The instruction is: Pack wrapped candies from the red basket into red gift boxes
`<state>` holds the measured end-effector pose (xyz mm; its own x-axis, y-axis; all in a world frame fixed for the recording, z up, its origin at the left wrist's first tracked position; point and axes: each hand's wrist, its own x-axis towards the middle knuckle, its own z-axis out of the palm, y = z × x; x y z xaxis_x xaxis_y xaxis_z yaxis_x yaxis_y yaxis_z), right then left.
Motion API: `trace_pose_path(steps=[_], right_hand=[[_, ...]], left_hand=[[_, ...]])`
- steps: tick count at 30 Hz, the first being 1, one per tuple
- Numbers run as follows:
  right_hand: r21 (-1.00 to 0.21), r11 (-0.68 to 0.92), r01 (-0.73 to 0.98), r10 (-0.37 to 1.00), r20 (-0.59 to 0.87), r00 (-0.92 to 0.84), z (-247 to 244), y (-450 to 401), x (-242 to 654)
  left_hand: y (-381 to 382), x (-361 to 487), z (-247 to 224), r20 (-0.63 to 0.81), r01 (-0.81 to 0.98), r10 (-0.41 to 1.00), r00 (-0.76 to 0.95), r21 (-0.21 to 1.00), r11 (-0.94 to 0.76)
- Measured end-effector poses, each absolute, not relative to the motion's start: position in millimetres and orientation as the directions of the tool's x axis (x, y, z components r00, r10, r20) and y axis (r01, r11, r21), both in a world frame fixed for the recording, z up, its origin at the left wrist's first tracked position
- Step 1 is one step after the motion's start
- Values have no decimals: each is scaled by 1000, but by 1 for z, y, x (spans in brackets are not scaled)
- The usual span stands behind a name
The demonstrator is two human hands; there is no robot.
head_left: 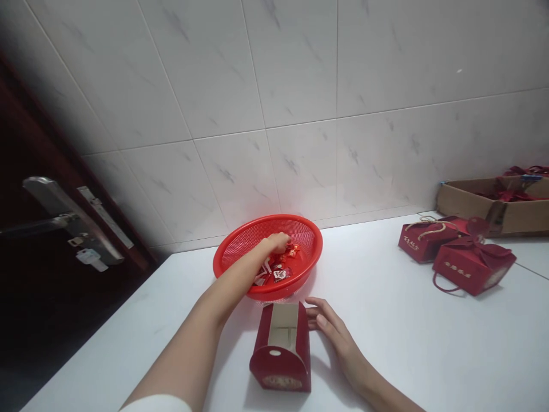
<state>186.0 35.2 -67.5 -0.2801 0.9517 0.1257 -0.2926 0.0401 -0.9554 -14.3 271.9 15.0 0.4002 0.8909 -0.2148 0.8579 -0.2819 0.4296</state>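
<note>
My left hand (278,243) reaches down into a red plastic basket (315,252) with mesh sides. Its fingers are curled over small red wrapped packets (283,260), and whatever they pinch is hidden. A white-and-red packet (279,274) lies at the basket's near side. In front of the basket stands a dark red gift box (281,366), its top flaps raised and its pale inside showing. My right hand (332,332) is at the box's right side, fingers apart and fingertips at the wall, holding nothing.
Two closed red gift boxes (474,266) with cord and ribbon handles sit to the right on the white table (364,274). Behind them, a cardboard carton (467,200) holds red items. A tiled wall (300,160) backs the table; a dark door with a metal handle (47,223) is at left.
</note>
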Motion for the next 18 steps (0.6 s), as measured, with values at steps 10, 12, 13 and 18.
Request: trace_pose_path(steps=[10,12,13,18], right_hand=[[-962,51,-269,954,126,-271,-71,36,187],[-963,51,-263,955,124,-270,-69,36,187],[-965,50,-259,955,121,-269,-67,36,187],[-965,41,-258,955,114,-274,-63,34,188]], left_hand=[[262,-22,76,-316,905,852,417,232,-357],[253,-35,76,-312,916,863,397,199,-350],[250,-42,76,-308,922,871,383,184,-340],[245,-69,70,-318,953,899,300,147,-266]])
